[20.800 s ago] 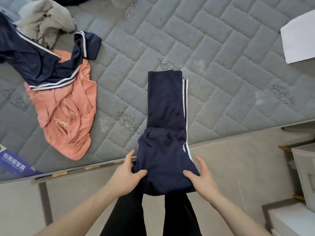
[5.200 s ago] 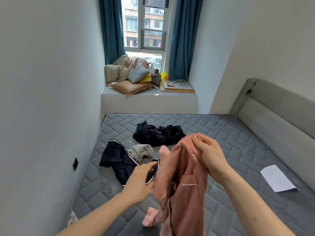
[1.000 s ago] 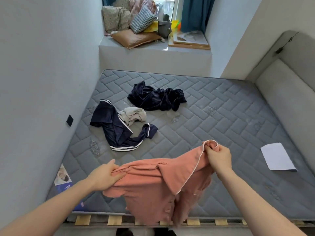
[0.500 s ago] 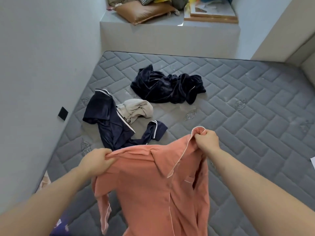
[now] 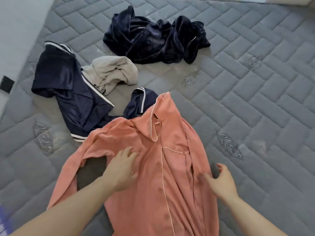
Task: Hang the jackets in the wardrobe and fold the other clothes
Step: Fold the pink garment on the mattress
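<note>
Shirt [image 5: 170, 176] under left hand [image 5: 121, 172], spread flat.

The salmon pajama shirt [image 5: 163, 176] runs off the bottom edge, so its hem is out of sight. Its collar end covers part of the navy striped garment [image 5: 75, 99], which in turn hides part of the crumpled beige cloth [image 5: 110, 72]. Both hands are motion-blurred. A purple object [image 5: 4, 222] at the lower left edge is cropped and unreadable.

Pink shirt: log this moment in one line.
pink shirt flat on mattress | left hand open on it | right hand open at its edge | unfolded
</note>
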`<state>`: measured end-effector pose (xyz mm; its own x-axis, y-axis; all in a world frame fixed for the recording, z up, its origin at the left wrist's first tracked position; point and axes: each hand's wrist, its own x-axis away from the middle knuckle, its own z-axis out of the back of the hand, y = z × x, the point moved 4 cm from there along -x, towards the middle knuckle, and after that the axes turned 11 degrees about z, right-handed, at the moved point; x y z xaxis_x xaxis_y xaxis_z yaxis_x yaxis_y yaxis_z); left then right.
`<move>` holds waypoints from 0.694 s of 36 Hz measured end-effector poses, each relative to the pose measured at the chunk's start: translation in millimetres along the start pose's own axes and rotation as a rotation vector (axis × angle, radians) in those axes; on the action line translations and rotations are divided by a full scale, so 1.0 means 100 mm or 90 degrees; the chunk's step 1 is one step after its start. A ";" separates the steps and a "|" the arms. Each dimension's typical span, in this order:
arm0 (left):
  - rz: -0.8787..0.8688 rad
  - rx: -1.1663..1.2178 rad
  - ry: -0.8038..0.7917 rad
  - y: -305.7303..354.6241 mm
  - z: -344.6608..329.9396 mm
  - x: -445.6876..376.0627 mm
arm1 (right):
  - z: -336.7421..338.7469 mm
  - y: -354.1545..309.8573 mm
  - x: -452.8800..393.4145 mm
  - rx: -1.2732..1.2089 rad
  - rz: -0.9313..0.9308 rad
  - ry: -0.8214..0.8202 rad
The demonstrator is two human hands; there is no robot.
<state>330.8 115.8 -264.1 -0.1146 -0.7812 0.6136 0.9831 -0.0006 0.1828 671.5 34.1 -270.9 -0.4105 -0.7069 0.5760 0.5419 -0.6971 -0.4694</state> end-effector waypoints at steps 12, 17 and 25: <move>0.113 -0.173 -0.106 0.39 -0.75 -0.21 | 0.01 0.77 0.09 0.115 0.027 0.017; 0.101 -0.190 -0.104 0.41 -0.71 -0.17 | 0.72 0.67 -0.19 0.102 0.001 0.178; 0.099 -0.187 -0.084 0.50 -0.75 -0.18 | 1.45 0.16 -0.89 0.063 0.096 0.302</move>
<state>392.6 82.7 -323.5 0.0404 -0.6986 0.7144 0.9870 -0.0832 -0.1372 823.4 103.6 -232.4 -0.5985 -0.7908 0.1284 0.6776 -0.5852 -0.4454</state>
